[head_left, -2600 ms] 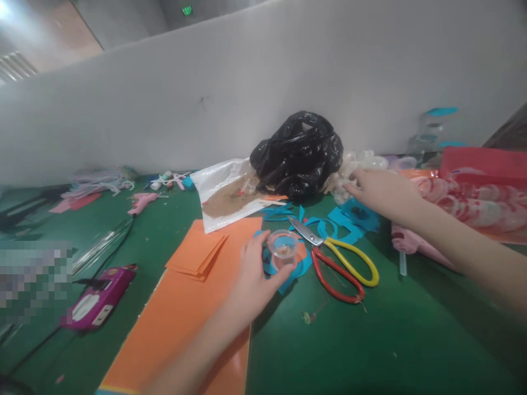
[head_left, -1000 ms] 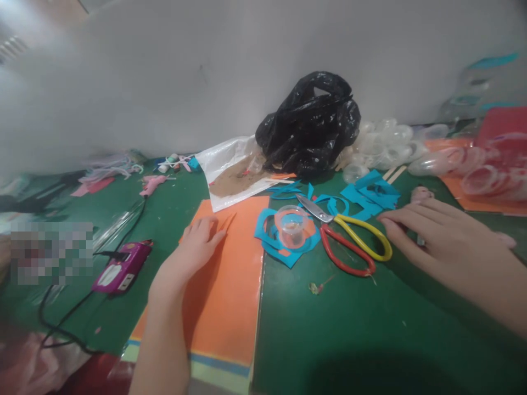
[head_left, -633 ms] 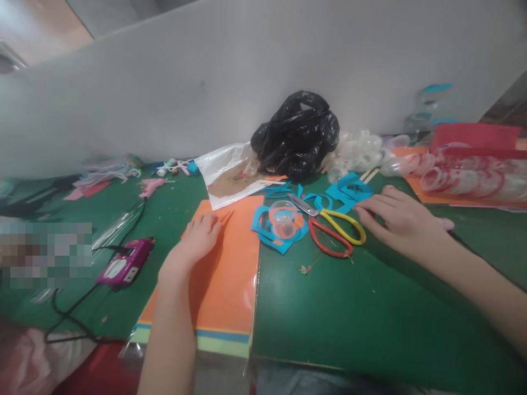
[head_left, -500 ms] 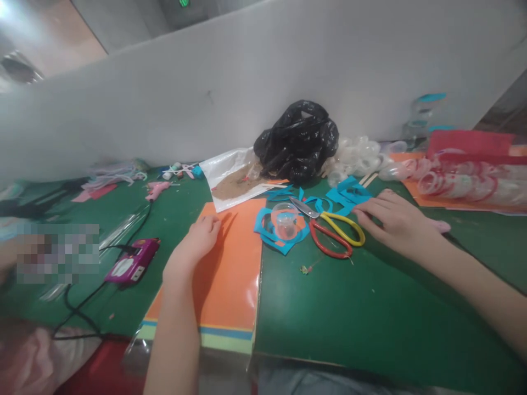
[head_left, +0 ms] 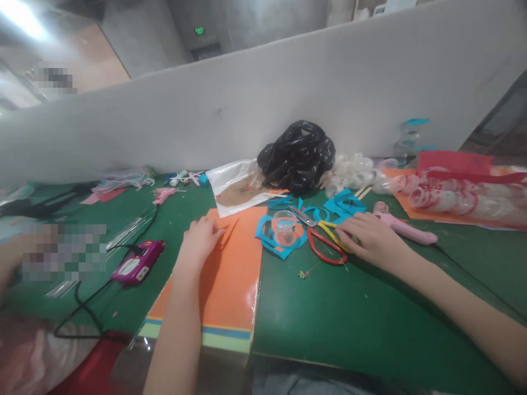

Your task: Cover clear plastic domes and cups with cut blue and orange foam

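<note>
My left hand (head_left: 200,241) rests on a stack of orange card (head_left: 222,291), its fingertips beside a small folded orange piece (head_left: 226,233). My right hand (head_left: 366,238) lies open across the handles of yellow-and-red scissors (head_left: 323,241), hiding part of them. Just beyond that hand lies a pink hot glue gun (head_left: 401,229). Left of the scissors, a clear plastic cup (head_left: 285,227) stands on blue paper cut-outs (head_left: 263,236). Neither hand holds anything that I can see.
A black plastic bag (head_left: 296,156) and clear plastic domes (head_left: 349,173) sit against a white partition (head_left: 263,104). Brown material lies on a white bag (head_left: 234,189). Rings cover an orange sheet (head_left: 444,200). A magenta device (head_left: 138,263) trails a black cable across the green table (head_left: 370,312).
My right hand has moved left from beside the scissors onto their handles, uncovering more of the pink glue gun. My left hand stays on the orange card. The view has tilted slightly.
</note>
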A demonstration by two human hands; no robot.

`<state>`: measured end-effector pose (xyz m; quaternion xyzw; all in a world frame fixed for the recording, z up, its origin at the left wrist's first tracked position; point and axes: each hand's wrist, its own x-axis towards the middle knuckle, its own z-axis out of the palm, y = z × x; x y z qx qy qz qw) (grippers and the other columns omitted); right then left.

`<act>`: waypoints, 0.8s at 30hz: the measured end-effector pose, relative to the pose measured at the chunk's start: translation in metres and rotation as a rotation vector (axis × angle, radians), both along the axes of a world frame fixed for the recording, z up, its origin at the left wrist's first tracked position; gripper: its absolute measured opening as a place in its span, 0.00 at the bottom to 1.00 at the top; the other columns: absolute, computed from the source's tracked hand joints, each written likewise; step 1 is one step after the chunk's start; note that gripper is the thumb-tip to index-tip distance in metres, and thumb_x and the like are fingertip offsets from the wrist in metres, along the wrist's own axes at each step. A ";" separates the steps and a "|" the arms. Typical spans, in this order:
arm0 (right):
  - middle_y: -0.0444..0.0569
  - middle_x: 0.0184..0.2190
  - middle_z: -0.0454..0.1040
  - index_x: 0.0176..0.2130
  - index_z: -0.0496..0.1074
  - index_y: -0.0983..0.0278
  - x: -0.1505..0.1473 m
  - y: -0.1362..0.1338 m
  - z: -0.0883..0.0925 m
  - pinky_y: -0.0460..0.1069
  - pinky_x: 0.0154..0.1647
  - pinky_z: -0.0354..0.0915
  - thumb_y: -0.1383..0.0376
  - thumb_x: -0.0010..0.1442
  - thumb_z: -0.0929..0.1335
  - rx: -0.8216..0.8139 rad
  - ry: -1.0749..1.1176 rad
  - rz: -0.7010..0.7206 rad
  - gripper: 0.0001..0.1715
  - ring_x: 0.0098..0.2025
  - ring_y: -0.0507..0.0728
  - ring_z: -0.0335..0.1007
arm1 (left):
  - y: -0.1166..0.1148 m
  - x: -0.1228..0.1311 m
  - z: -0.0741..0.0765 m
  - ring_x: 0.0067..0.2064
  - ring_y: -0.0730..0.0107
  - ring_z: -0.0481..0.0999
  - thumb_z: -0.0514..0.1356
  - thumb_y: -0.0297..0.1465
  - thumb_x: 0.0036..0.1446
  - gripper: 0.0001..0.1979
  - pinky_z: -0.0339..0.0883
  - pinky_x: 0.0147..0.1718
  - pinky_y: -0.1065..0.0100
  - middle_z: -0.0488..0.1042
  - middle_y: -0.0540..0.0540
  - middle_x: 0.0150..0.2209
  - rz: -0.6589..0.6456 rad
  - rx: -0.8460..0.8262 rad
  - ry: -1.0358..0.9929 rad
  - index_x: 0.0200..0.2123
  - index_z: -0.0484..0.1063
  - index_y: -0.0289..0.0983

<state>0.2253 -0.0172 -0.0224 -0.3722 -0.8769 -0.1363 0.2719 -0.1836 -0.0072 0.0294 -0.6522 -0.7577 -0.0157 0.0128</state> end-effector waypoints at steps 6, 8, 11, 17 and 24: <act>0.45 0.28 0.77 0.30 0.74 0.62 -0.005 -0.005 0.003 0.51 0.38 0.57 0.62 0.73 0.63 -0.059 -0.012 0.061 0.19 0.34 0.56 0.68 | 0.005 -0.010 -0.008 0.48 0.55 0.75 0.51 0.31 0.65 0.11 0.66 0.50 0.58 0.76 0.40 0.39 -0.168 -0.027 -0.034 0.30 0.68 0.39; 0.46 0.29 0.78 0.32 0.75 0.62 -0.005 -0.006 0.004 0.51 0.38 0.58 0.61 0.72 0.64 -0.049 -0.020 0.052 0.18 0.34 0.57 0.68 | 0.000 -0.006 -0.002 0.43 0.57 0.75 0.48 0.30 0.66 0.12 0.67 0.45 0.60 0.76 0.41 0.38 -0.139 -0.009 -0.057 0.30 0.67 0.40; 0.47 0.28 0.77 0.33 0.76 0.63 -0.005 -0.007 0.008 0.52 0.38 0.59 0.60 0.72 0.63 0.002 -0.016 0.014 0.19 0.34 0.57 0.69 | -0.012 0.005 0.014 0.40 0.54 0.75 0.43 0.31 0.69 0.16 0.64 0.35 0.62 0.76 0.39 0.37 0.024 0.130 0.013 0.35 0.68 0.39; 0.48 0.30 0.79 0.37 0.76 0.63 -0.020 -0.024 0.024 0.53 0.37 0.62 0.65 0.72 0.64 0.134 -0.012 0.069 0.13 0.34 0.58 0.70 | -0.032 0.030 0.042 0.49 0.52 0.75 0.42 0.39 0.72 0.19 0.66 0.46 0.60 0.76 0.38 0.46 0.071 0.726 -0.141 0.49 0.69 0.38; 0.58 0.58 0.76 0.66 0.61 0.59 -0.046 -0.058 0.027 0.58 0.53 0.73 0.57 0.68 0.68 -0.302 0.437 0.157 0.30 0.57 0.64 0.74 | -0.070 0.133 0.053 0.33 0.69 0.72 0.54 0.40 0.68 0.12 0.62 0.28 0.70 0.74 0.50 0.33 -0.395 0.345 -0.876 0.35 0.72 0.41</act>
